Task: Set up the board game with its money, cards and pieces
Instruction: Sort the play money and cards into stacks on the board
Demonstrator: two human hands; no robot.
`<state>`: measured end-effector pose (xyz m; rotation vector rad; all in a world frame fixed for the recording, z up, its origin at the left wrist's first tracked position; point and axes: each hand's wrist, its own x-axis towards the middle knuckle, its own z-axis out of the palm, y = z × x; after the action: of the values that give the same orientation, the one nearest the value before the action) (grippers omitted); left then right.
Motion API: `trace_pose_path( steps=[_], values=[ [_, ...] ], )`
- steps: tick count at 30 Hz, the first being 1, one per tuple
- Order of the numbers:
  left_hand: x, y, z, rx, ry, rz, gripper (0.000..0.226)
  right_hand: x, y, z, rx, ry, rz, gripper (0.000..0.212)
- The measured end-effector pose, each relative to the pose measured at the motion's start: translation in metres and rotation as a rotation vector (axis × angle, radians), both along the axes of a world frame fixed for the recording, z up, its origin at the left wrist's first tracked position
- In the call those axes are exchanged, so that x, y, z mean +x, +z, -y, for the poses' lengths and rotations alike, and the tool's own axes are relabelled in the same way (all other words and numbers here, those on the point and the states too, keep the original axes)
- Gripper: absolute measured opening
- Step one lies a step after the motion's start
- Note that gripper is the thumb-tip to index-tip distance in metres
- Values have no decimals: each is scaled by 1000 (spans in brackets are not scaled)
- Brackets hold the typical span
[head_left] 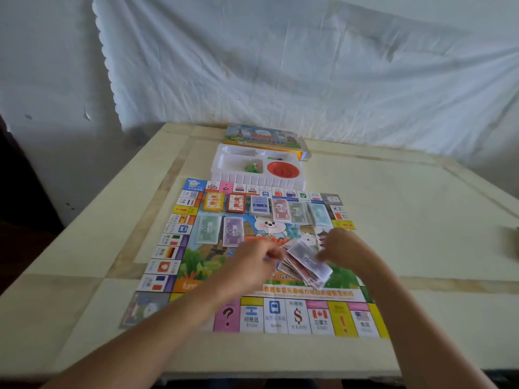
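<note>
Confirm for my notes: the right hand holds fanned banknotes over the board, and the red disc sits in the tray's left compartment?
No: head view shows the red disc in the tray's right compartment; the right hand does hold the banknotes over the board.

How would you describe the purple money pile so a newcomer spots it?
Start at the game board on the table. Below its far row of six piles lie two piles, left of the rabbit picture. The purple money pile is the right one; its neighbour is green.
</note>
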<state>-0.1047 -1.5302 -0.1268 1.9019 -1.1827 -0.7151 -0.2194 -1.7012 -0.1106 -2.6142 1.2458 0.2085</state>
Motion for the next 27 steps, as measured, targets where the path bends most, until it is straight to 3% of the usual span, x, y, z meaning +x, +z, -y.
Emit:
trace_pose_path(
  steps=[3,7,14,21,27],
  values=[
    [-24,-6,9,32,94,-415,15,-6,-5,-6,100,-14,25,25],
    [-33,-8,15,9,200,-631,20,-2,-12,-12,180,-21,67,39],
    [-39,-13,17,12,230,-549,22,3,-14,-25,234,-30,70,47],
    [-45,-13,12,4,224,-502,24,4,-11,-33,244,-15,80,28],
    [-48,-13,8,-19,219,-493,24,2,-15,-40,212,-10,117,34]
  ],
)
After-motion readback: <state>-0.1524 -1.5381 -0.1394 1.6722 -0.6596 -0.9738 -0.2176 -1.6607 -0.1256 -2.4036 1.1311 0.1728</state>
